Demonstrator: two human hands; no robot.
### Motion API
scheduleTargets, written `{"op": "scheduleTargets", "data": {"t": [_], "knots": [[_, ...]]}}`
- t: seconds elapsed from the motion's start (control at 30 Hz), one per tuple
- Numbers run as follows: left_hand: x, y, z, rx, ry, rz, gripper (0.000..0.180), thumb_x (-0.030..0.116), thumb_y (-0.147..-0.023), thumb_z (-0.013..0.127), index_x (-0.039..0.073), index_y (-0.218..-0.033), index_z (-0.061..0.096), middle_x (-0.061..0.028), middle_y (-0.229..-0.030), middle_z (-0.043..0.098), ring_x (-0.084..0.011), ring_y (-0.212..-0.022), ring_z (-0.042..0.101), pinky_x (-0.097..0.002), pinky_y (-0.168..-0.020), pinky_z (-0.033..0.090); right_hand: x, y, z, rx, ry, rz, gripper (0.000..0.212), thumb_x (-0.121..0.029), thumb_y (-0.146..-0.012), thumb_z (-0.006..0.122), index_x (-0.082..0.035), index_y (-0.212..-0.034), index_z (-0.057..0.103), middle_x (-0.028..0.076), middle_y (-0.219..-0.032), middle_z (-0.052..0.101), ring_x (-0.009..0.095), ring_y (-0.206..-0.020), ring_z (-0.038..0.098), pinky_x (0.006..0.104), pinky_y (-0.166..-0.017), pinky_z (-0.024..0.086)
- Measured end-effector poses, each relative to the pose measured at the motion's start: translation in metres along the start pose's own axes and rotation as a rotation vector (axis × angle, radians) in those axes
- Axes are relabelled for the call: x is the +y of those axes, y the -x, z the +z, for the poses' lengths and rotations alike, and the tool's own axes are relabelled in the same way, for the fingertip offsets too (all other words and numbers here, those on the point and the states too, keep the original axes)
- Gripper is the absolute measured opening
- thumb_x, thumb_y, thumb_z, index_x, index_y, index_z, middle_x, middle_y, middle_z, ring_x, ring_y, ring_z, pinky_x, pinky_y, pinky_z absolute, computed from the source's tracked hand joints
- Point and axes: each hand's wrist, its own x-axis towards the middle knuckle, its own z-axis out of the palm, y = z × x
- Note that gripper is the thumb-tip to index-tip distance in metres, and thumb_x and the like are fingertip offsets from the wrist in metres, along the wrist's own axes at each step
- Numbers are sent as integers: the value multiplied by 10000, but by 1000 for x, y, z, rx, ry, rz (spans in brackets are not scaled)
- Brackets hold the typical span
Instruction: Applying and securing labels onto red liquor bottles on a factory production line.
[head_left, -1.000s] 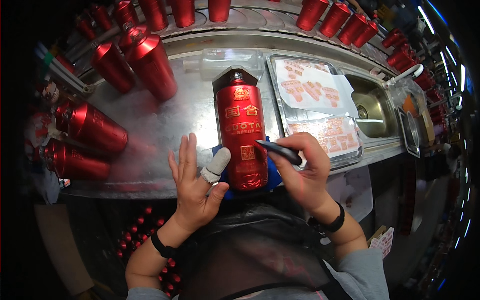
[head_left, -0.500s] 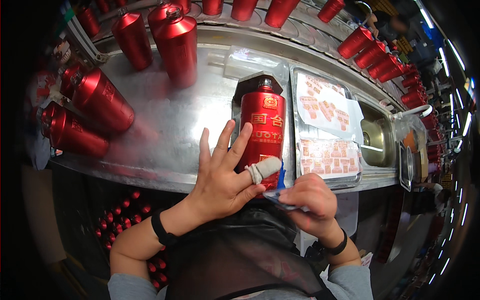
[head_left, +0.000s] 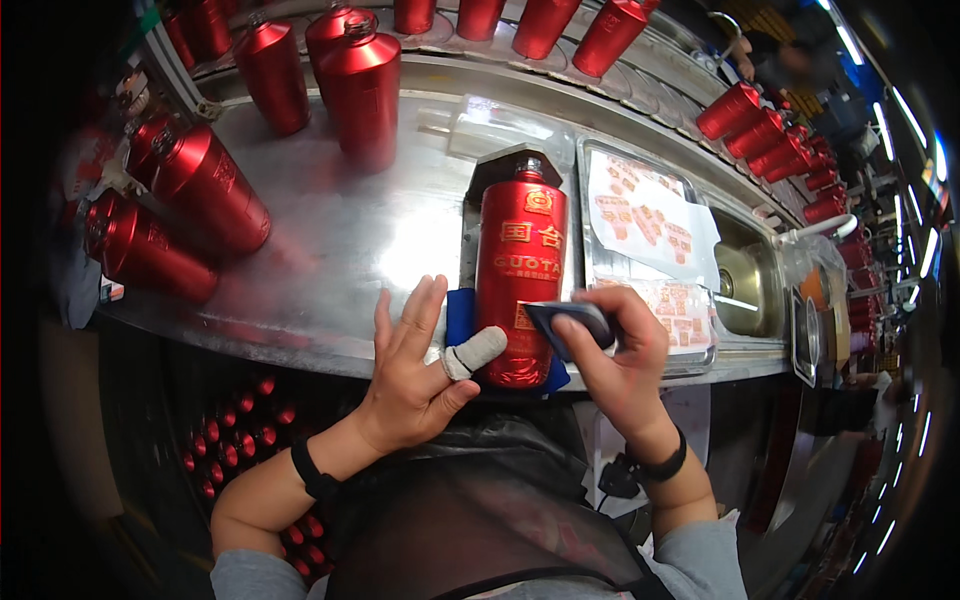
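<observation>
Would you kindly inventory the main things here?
Table: 1, silver, centre
Conveyor: 1, grey, back
Front bottle: 1, red and gold, centre
Other bottles: many, red, table and conveyor
Lower bottles: many, red, below table
Holder: 1, black, at front bottle's neck
Padding: 1, blue, under front bottle
Container: 1, clear, behind holder
Tray: 1, silver, right
Printed sheets: 2, white and red, on tray
Sink: 1, silver, right
Tap: 1, white, by sink
Lights: several, white, right
Tool: 1, dark blue, in right hand
Left hand: 1, pale finger wrap, left
Right hand: 1, bare, right
</observation>
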Motion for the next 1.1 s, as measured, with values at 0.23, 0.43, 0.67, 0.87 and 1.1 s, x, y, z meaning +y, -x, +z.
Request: {"op": "scheduleTargets", "data": {"t": [0.23,0.43,0.67,0.87,1.1], "knots": [[-4,3,-1,149,80,-105,479,482,-1002,462,175,-1316,652,-297,-1549,281,-432,-1434,302,-628,-1142,50,-22,-18,8,-280,346,-719,234,-143,-681,694,-88,-908,699,39,-897,615,226,-874,601,354,-742,464],[-1,-4,-5,120,72,-73,505,501,-1003,441,176,-1336,637,-297,-1561,255,-434,-1442,284,-631,-1142,42,-12,-2,-6,-204,192,-665,270,-65,-651,742,-76,-919,713,30,-894,650,216,-815,611,352,-692,470],[-2,-14,2,71,62,-8,491,524,-991,456,222,-1329,645,-293,-1572,228,-444,-1454,246,-649,-1133,15,2,18,-12,-150,-66,-48,175,-45,-751,784,-51,-896,685,48,-812,646,162,-731,605,290,-635,471],[4,-30,2,53,44,-2,488,528,-991,455,235,-1337,637,-290,-1577,217,-444,-1461,226,-647,-1132,12,29,28,-10,43,-366,293,198,-103,-848,769,-19,-967,635,20,-858,652,68,-765,588,221,-684,487],[0,-61,0,76,-79,-15,569,532,-1016,377,142,-1358,612,-285,-1599,162,-430,-1484,172,-639,-1133,-4,28,-12,-5,215,-514,338,178,-101,-863,747,-9,-947,618,14,-829,637,58,-745,573,217,-661,467]]}}
